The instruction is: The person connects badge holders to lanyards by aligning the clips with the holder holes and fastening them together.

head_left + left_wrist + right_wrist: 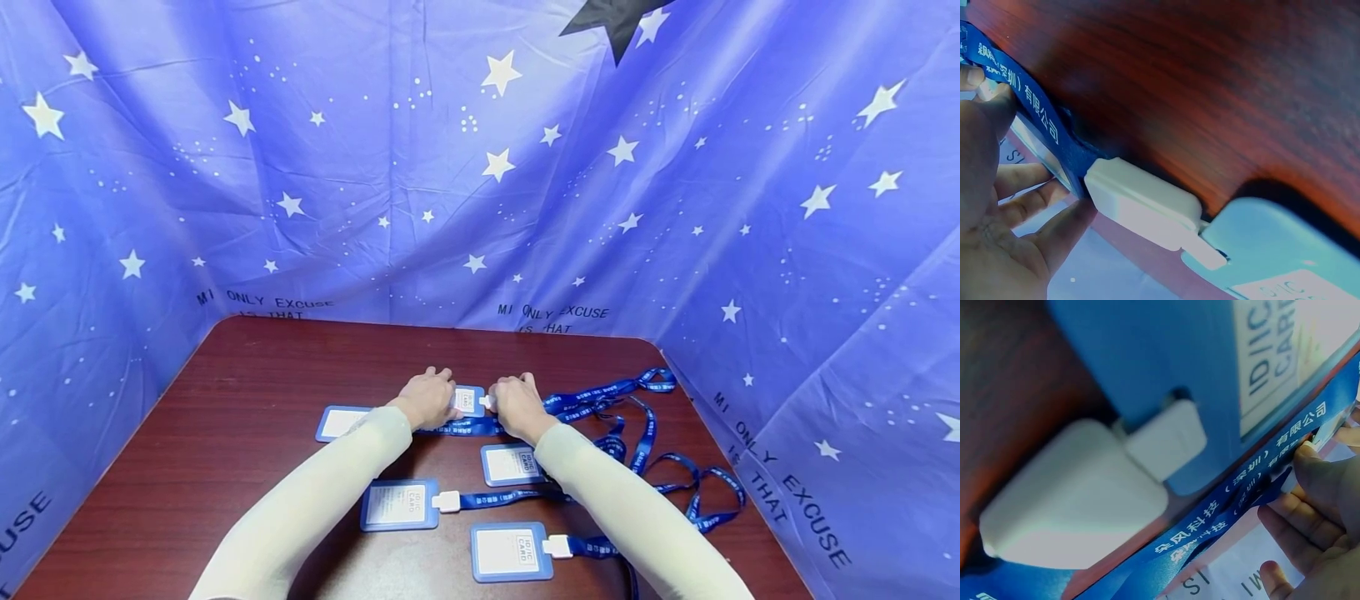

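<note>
A blue ID card holder [470, 401] is between my hands near the far side of the table. My left hand [429, 398] grips its left end; in the left wrist view, the fingers [1029, 206] reach along the holder's far edge. At its right end, my right hand [517, 406] pinches the white lanyard clip [486, 402], most of which the fingers hide. Just in front of both hands runs another lanyard's blue strap [465, 427]. It leads to a second card holder [341, 422], partly covered by the left forearm.
Nearer me lie three more card holders: one [510, 464] by the right forearm, one [399, 505] at centre left and one [512, 552] at the front. Loose lanyard loops [697, 492] spread over the right side. A star-printed curtain [390, 167] borders the wooden table [247, 467].
</note>
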`<state>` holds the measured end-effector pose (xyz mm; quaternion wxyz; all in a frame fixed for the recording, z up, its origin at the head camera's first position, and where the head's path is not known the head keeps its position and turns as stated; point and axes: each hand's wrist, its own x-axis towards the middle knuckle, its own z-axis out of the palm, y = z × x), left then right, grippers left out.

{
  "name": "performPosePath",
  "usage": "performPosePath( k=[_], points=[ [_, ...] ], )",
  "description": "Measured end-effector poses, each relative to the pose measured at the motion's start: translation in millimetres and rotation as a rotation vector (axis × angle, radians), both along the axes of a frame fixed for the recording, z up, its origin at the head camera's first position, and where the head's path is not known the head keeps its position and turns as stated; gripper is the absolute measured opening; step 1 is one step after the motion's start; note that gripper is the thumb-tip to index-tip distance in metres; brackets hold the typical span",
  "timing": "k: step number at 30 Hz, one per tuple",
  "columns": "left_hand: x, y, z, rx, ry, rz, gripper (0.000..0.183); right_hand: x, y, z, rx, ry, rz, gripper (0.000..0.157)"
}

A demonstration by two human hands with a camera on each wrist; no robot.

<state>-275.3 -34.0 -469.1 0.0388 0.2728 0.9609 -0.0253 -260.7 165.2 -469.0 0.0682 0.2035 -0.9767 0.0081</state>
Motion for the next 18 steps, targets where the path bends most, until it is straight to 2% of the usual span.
performPosePath(
  k=[10, 18],
  points=[
    [2.8, -0.9, 2.4, -0.002, 0.015, -0.007, 0.069, -0.5, 1.5, 2.2, 0.012, -0.025, -0.007, 0.004],
    [1.1, -3.0, 0.1, 0.003, 0.03, -0.004, 0.066, 5.3, 5.9, 8.0, -0.026, -0.076, -0.008, 0.031]
  ],
)
